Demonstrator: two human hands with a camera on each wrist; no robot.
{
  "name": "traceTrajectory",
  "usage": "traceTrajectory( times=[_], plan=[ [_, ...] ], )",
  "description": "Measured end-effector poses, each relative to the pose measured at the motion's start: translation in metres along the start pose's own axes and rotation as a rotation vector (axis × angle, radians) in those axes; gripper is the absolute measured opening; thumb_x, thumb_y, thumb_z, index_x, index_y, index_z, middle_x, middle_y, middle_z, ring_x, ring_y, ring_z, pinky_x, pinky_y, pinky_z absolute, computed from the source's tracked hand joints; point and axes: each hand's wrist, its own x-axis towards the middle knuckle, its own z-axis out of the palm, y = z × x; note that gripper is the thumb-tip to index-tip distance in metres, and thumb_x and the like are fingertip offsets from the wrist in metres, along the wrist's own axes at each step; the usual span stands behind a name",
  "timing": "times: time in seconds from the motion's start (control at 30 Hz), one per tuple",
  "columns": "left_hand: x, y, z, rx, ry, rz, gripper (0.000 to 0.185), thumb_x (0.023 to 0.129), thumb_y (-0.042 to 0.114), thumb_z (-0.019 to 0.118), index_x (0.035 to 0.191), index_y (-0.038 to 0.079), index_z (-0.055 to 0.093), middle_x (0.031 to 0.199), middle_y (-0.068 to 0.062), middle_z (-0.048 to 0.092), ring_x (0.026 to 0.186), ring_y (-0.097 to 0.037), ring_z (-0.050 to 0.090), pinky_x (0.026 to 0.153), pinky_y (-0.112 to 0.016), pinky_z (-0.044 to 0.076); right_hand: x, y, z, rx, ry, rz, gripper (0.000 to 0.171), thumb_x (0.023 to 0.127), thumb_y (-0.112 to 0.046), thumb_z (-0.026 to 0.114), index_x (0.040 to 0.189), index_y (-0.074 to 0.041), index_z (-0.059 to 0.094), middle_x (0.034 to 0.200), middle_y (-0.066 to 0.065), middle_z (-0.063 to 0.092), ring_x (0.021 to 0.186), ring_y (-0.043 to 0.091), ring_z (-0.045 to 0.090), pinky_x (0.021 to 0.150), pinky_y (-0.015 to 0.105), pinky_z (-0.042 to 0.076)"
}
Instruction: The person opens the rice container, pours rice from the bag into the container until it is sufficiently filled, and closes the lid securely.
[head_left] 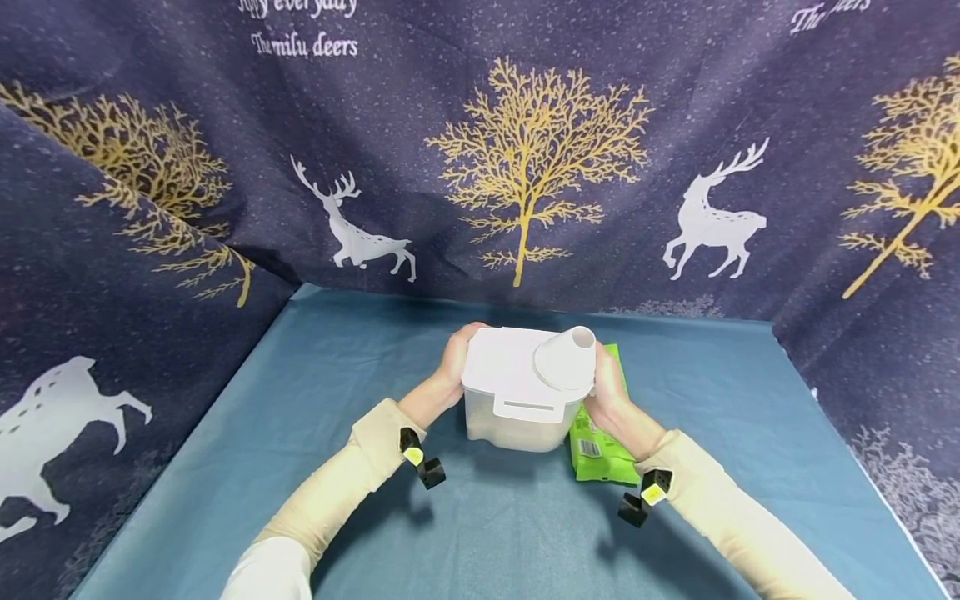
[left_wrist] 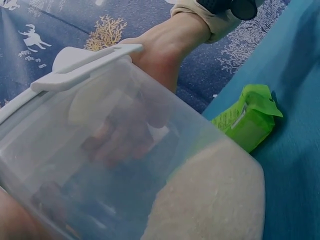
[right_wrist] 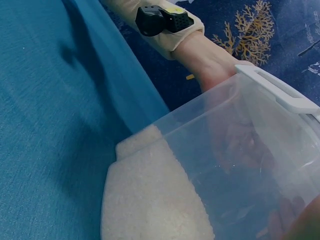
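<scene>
Between both hands is a clear plastic storage container (head_left: 517, 427) with a white lid (head_left: 498, 358). A white funnel-shaped spout or cup (head_left: 564, 360) rises from the lid's right side. Pale, rice-like grains (right_wrist: 155, 195) fill the container's lower part, as seen through its wall in both wrist views. My left hand (head_left: 455, 358) grips its left side, and my right hand (head_left: 609, 387) grips the right side just below the lid. The container is close over the blue cloth, a shadow showing beneath its front. Some fingers are hidden behind the walls.
A green packet (head_left: 603, 454) lies on the blue tablecloth (head_left: 360, 358), right of the container and partly under my right forearm. A dark blue curtain (head_left: 465, 250) with deer and trees hangs behind the table and along its sides.
</scene>
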Motion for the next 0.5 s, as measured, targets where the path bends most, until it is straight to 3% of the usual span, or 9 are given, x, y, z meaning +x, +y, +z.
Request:
traceTrajectory(
  times=[0.27, 0.4, 0.5],
  plan=[
    [0.0006, 0.0000, -0.0004, 0.000, 0.005, 0.015, 0.029, 0.098, 0.023, 0.031, 0.090, 0.014, 0.057, 0.078, 0.004, 0.058, 0.067, -0.009, 0.056, 0.059, -0.023, 0.046, 0.0011, -0.0002, -0.0001, -0.004, -0.015, 0.003, 0.048, 0.106, -0.025, 0.027, 0.064, -0.025, 0.052, 0.055, -0.012, 0.048, 0.056, 0.002, 0.046, 0.061, 0.017, 0.038],
    [0.0021, 0.0007, -0.0020, 0.018, 0.013, 0.000, 0.027, 0.098, 0.025, 0.031, 0.094, 0.013, 0.055, 0.078, 0.005, 0.056, 0.066, -0.007, 0.054, 0.059, -0.021, 0.045, 0.0008, -0.0023, -0.0009, -0.006, -0.035, 0.003, 0.048, 0.106, -0.025, 0.027, 0.066, -0.026, 0.053, 0.057, -0.012, 0.050, 0.058, 0.002, 0.048, 0.063, 0.017, 0.039],
    [0.0032, 0.0013, -0.0055, 0.064, -0.020, -0.005, 0.031, 0.099, 0.027, 0.031, 0.098, 0.010, 0.056, 0.077, 0.006, 0.057, 0.068, -0.007, 0.054, 0.062, -0.021, 0.045, -0.0019, -0.0040, -0.0026, -0.029, -0.050, 0.012, 0.047, 0.106, -0.025, 0.027, 0.064, -0.024, 0.049, 0.058, -0.012, 0.046, 0.061, 0.003, 0.045, 0.067, 0.018, 0.038]
  ],
)
